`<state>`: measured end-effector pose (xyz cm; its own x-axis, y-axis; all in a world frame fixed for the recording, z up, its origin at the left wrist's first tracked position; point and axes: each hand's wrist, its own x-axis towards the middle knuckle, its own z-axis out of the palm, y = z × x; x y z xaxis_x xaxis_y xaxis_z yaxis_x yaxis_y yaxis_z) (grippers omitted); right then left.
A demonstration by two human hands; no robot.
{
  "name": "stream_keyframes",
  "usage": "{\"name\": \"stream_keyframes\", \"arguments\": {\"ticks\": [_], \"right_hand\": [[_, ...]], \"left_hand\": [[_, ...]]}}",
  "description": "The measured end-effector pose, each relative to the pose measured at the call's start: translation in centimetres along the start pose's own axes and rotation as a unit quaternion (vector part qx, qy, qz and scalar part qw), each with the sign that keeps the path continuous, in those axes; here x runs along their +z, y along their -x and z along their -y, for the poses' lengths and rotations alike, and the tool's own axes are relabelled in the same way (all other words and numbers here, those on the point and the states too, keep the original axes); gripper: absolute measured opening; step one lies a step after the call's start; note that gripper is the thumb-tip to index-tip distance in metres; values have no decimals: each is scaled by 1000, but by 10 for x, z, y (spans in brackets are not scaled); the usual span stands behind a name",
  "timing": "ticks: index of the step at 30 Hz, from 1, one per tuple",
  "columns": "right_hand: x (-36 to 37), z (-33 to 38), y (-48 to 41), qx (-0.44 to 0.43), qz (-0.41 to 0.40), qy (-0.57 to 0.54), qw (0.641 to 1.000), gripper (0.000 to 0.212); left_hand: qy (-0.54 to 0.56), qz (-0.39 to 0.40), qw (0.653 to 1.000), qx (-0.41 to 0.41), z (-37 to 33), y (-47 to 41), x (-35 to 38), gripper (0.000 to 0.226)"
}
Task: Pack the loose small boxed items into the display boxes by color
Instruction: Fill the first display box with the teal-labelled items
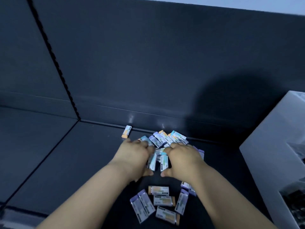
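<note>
near boxes point(158, 204): closest to the viewer, a loose scatter of small boxes lies flat on the dark surface point(82, 162), some with purple ends, some with orange ends.
left hand point(135, 154): palm down, fingers curled over the left side of the gathered boxes point(157, 161), thumb tucked at their near edge.
right hand point(183, 156): mirrors it, fingers curled round the right side; the two hands cup the bunch between them.
pile point(165, 138): more boxes with blue, purple and orange ends mixed, heaped just beyond the fingers against the back panel point(165, 80).
stray box point(126, 131): orange end, alone, left of the pile.
white carton point(272, 146): at the right edge; its contents are blurred, so i cannot tell if it is a display box.
doing it well: this looks like gathering. the bunch seems mixed, so sort it by end colour before packing, squeeze evenly from both sides so none slip out, and take fewer at once.
</note>
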<state>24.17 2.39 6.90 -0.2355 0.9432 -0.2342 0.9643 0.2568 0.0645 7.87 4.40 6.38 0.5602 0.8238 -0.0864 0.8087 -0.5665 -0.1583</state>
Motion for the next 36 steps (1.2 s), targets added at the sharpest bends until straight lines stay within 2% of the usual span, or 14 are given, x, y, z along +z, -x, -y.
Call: {"name": "stream_keyframes", "arguments": {"ticks": [4, 9, 18, 23, 28, 36], "right_hand": [[-13, 44, -21, -40, -33, 9, 999, 72], [-32, 135, -52, -79, -55, -17, 995, 70], [-63, 376, -132, -145, -62, -52, 986, 70], [-85, 467, -166, -157, -68, -71, 983, 68], [-96, 515, -204, -162, -64, -88, 981, 69], [-113, 549, -278, -165, -53, -108, 979, 70]], "left_hand": [[-46, -3, 997, -58, 53, 31, -2, 70], [-37, 16, 993, -111, 137, 92, 13, 70], [-49, 22, 985, -165, 335, 241, 58, 65], [-25, 23, 980, -194, 417, 293, 74, 70], [-22, 14, 978, -208, 476, 310, 83, 69], [-8, 12, 973, -232, 557, 297, 91, 69]]}}
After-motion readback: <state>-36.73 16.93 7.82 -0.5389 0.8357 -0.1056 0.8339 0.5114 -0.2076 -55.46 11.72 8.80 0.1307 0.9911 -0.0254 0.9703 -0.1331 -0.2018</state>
